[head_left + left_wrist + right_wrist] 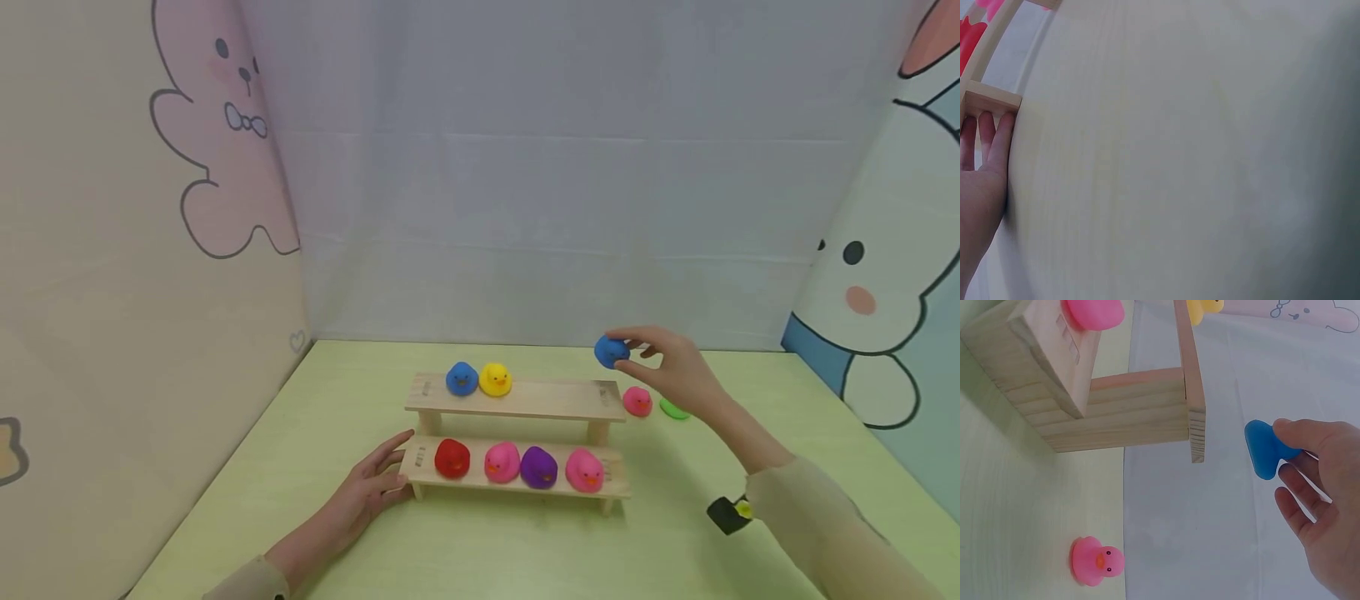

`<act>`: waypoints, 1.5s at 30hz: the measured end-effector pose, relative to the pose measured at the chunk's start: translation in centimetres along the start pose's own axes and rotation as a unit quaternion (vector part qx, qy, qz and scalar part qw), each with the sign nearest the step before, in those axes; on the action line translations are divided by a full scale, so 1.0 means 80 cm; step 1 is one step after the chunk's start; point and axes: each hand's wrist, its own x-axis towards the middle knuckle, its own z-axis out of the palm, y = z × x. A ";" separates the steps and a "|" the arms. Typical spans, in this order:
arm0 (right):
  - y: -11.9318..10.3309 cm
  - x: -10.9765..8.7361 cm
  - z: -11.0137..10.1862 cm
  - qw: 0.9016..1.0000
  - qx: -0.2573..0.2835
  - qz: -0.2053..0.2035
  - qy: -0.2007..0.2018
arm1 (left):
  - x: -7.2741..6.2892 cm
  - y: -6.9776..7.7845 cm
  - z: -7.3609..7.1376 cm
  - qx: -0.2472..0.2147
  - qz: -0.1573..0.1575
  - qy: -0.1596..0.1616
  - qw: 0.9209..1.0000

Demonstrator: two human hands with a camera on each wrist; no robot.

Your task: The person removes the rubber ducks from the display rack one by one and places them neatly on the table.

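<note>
My right hand (670,368) pinches a blue rubber duck (611,352) between thumb and fingers, raised beside the right end of the two-tier wooden stand; the right wrist view shows the held duck (1264,450) apart from the stand. My left hand (369,492) touches the left end of the lower shelf (480,484), fingers fairly straight against its support (994,97). On the upper shelf (558,398) sit another blue duck (462,379) and a yellow duck (495,380). The lower shelf bears a red duck (452,459), two pink ducks and a purple duck (538,467).
Right of the stand, a pink duck (637,402) sits on the pale table (300,433). A green object (674,409) lies partly behind my right hand. Near the right sleeve is a black item (727,516) with a yellow part. Cloth walls surround the table.
</note>
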 end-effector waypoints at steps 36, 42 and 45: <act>0.118 -0.062 -0.041 0.992 -0.112 0.042 0.046 | 0.000 0.002 0.002 0.006 -0.007 0.007 1.000; 0.131 -0.074 -0.039 0.991 -0.112 0.062 0.043 | 0.000 0.002 0.002 0.006 -0.007 0.008 1.000; 0.140 -0.081 -0.037 0.991 -0.106 0.076 0.044 | 0.000 0.001 0.002 0.002 -0.006 0.007 1.000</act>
